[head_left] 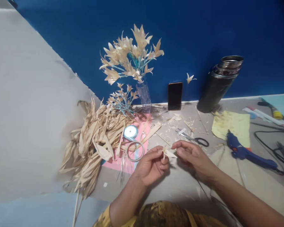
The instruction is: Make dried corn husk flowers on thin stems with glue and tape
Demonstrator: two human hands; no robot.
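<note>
A small pale flower of dried husk [168, 153] is pinched between the thumb and fingers of my left hand [152, 162]. Its pointed petals face right, toward my other hand. My right hand [191, 156] is closed in a pinch just beside the petal tips; whatever its fingertips may hold is too small to make out. Scissors with black handles [194, 138] lie just beyond my hands. Left of them are a roll of light blue tape [130, 132], a grey ring-shaped roll [128, 151] and thin wires [123, 165] on a pink sheet [145, 126].
Dried husks [94, 138] are heaped at the left. Husk flowers [132, 56] stand in a clear bottle [144, 93]. A phone [175, 96] and a tall flask [219, 85] stand by the blue wall. At right are a blue glue gun [248, 153], yellow paper [234, 124] and cables [269, 142].
</note>
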